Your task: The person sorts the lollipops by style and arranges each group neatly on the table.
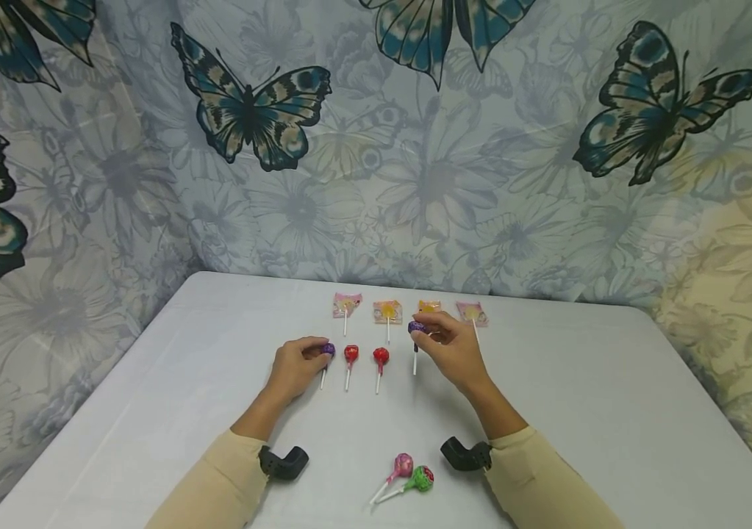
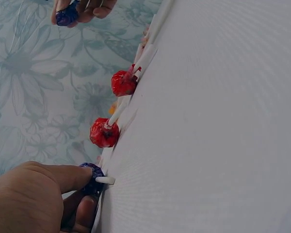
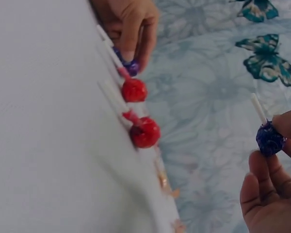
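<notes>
My left hand (image 1: pixel 296 366) pinches the head of a purple-wrapped lollipop (image 1: pixel 328 350) at the left end of a row on the table. Beside it lie two red lollipops (image 1: pixel 351 353), their white sticks pointing toward me. To the right of these, my right hand (image 1: pixel 450 348) holds a second purple lollipop (image 1: pixel 416 328) by its head, stick hanging down. In the right wrist view that purple lollipop (image 3: pixel 270 139) sits between thumb and fingertips, raised off the white surface. The left wrist view has the left thumb and fingers around the other purple head (image 2: pixel 91 177).
Behind the row, several flat lollipops in clear wrappers, such as a yellow one (image 1: pixel 387 311), lie near the table's back edge. A pink lollipop (image 1: pixel 403 465) and a green one (image 1: pixel 423 478) lie together near me on the white table (image 1: pixel 548 411). Butterfly-print cloth hangs behind.
</notes>
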`<state>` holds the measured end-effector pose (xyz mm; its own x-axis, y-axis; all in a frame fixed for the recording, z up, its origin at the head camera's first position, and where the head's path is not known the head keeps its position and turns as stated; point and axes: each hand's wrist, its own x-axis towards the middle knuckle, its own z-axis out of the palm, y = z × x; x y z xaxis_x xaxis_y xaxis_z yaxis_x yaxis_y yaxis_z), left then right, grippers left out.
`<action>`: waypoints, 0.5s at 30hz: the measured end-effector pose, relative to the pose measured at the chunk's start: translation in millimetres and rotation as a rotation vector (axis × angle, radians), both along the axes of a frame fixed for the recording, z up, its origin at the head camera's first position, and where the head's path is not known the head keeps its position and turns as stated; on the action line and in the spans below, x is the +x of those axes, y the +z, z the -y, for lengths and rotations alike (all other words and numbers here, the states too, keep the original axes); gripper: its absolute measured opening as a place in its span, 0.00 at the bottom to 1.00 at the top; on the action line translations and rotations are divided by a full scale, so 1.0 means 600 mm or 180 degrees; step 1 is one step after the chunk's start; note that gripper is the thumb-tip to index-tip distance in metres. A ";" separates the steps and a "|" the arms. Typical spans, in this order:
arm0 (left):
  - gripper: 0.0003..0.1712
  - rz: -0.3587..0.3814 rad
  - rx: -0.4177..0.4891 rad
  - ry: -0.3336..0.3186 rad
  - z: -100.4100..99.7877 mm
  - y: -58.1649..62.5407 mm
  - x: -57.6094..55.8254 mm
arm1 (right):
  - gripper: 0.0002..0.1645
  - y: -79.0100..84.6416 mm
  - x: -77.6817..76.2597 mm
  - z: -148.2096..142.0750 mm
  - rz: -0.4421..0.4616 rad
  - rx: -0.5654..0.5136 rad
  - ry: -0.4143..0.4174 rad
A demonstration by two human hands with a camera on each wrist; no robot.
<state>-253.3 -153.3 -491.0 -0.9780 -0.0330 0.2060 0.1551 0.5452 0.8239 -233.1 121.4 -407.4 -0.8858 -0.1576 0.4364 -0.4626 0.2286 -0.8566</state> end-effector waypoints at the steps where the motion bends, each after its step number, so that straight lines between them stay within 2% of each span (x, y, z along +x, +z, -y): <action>1: 0.16 -0.0001 0.0001 -0.0002 0.000 -0.001 0.001 | 0.14 -0.004 -0.001 0.000 0.0052 0.0019 -0.0002; 10: 0.16 -0.0045 -0.0036 -0.0010 0.000 0.000 0.002 | 0.14 -0.036 -0.013 0.007 0.0256 0.0193 0.0022; 15: 0.16 -0.0054 -0.0034 -0.0036 0.001 0.000 0.000 | 0.16 -0.081 -0.043 0.001 0.0262 0.0294 -0.0060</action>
<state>-253.5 -153.9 -491.0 -0.9747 -0.0198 0.2227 0.1750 0.5520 0.8153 -259.2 120.8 -456.3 -0.9213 -0.1768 0.3464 -0.3864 0.3162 -0.8664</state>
